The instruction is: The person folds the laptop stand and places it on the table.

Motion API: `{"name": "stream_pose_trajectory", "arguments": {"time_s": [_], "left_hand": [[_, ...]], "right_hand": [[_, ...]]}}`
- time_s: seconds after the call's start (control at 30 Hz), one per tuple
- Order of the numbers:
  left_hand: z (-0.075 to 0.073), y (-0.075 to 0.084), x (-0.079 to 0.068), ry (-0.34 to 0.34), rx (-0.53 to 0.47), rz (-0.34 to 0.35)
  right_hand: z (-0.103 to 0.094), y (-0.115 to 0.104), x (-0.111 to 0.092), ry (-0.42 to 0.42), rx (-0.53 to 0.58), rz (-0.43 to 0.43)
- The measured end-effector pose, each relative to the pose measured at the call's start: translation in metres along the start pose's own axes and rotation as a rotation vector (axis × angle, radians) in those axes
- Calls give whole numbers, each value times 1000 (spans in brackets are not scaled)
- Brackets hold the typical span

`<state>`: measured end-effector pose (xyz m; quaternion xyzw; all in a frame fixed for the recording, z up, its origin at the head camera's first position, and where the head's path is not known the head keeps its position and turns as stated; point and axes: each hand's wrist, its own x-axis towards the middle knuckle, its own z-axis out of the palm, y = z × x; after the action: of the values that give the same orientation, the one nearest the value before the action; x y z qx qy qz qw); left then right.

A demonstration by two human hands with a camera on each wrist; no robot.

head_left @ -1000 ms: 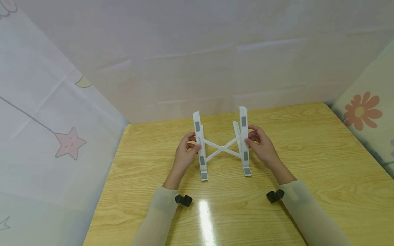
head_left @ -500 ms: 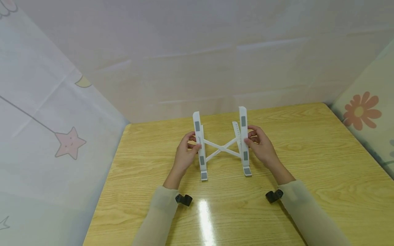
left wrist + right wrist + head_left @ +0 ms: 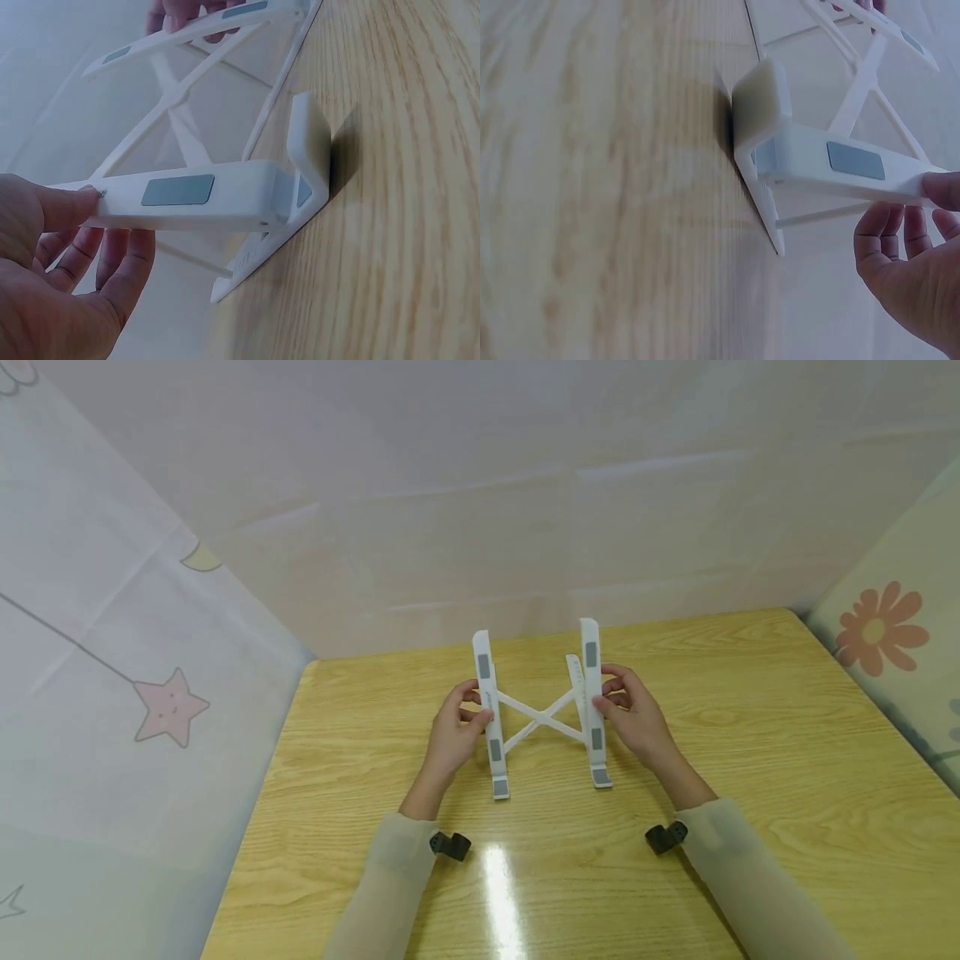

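Note:
A white folding laptop stand (image 3: 540, 718) stands unfolded on the wooden table, its two side rails joined by an X-shaped brace. Grey pads line the rails, and a turned-up lip ends each one at the front. My left hand (image 3: 456, 731) pinches the left rail (image 3: 180, 196), thumb on top and fingers curled beneath. On the other side my right hand (image 3: 636, 718) grips the right rail (image 3: 855, 161) the same way. In the left wrist view the right hand's fingers show at the far rail. Both lower bars lie along the table top.
The wooden table (image 3: 360, 877) reaches back to a pale fabric backdrop (image 3: 480, 510). Printed cloth walls close in both sides, with a pink star (image 3: 171, 707) at left and an orange flower (image 3: 881, 628) at right. A small black camera sits on each sleeve cuff.
Both hands keep their hold on the rails. The two rails have come very slightly closer together, the left one shifting right and the right one left.

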<state>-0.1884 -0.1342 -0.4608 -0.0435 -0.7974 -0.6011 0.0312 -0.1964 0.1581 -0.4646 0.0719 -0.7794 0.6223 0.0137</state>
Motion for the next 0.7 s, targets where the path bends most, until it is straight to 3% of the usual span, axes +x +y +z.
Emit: {"name": "stream_pose_trajectory", "arguments": {"time_s": [0.7], "left_hand": [[13, 4, 0, -7, 22, 12]], "right_hand": [[13, -5, -3, -35, 20, -7]]}}
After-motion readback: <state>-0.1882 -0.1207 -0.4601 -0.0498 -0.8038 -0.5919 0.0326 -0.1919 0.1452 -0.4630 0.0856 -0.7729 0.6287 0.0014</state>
